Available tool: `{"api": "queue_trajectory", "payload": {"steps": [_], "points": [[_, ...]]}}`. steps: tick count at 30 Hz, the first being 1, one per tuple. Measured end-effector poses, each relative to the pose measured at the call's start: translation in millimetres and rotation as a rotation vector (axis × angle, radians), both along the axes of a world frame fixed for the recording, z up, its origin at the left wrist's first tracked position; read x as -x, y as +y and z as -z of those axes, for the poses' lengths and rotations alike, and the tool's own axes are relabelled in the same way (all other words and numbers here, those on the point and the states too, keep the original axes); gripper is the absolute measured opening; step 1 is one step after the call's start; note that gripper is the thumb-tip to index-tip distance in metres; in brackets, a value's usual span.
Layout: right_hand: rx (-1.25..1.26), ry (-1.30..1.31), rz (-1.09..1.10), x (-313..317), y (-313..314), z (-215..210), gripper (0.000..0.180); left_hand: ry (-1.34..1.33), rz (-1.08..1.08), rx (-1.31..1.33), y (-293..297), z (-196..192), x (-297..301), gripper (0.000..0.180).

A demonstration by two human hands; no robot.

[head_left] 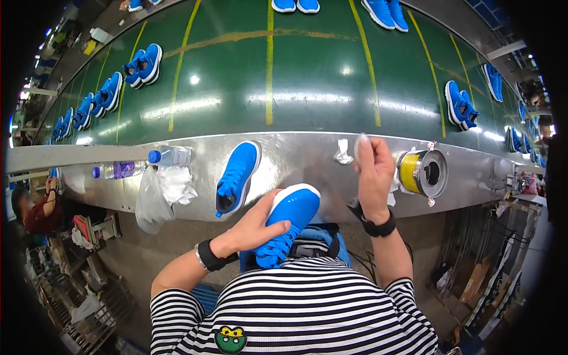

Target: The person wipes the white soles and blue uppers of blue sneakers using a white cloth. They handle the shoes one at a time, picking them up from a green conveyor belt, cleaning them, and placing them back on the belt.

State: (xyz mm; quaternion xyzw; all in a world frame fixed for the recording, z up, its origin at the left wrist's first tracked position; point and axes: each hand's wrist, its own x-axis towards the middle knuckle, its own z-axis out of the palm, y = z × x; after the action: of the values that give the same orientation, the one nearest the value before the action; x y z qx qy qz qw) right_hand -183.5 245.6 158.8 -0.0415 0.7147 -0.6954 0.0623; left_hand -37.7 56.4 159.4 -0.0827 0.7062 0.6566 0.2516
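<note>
— Blue shoe (288, 222) under our left hand (255, 228): fingers spread over its laces, gripping it against our lap, white sole turned up toward the ledge.

— And our right hand (374, 171)?

— Raised above the metal ledge (307, 160), fingers pinched together on a small white wipe (360, 144). Just beside it to the right lies a round tin (423, 173) on its side, yellow inside its open mouth.

— What else is around us?

— A second blue shoe (238, 176) rests on the ledge, close above the held one. A crumpled white scrap (342, 152) lies near the raised hand. Farther left are a plastic bag (161, 190) with white cloth and two bottles (170, 157). Beyond the ledge the green belt (307, 77) carries pairs of blue shoes (143, 64).

— Anything we can't make out?

— Our striped shirt (296, 307) hides the held shoe's heel. Our right fingers cover most of the wipe. Another person (38, 210) at the far left is partly cut off by the dark rim.
</note>
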Motion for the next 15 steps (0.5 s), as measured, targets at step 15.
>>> {"api": "queue_trajectory", "payload": {"steps": [15], "points": [[-0.398,0.355,-0.399,-68,-19,22,0.011,0.122,-0.093,0.353,16,19,6,0.075]]}}
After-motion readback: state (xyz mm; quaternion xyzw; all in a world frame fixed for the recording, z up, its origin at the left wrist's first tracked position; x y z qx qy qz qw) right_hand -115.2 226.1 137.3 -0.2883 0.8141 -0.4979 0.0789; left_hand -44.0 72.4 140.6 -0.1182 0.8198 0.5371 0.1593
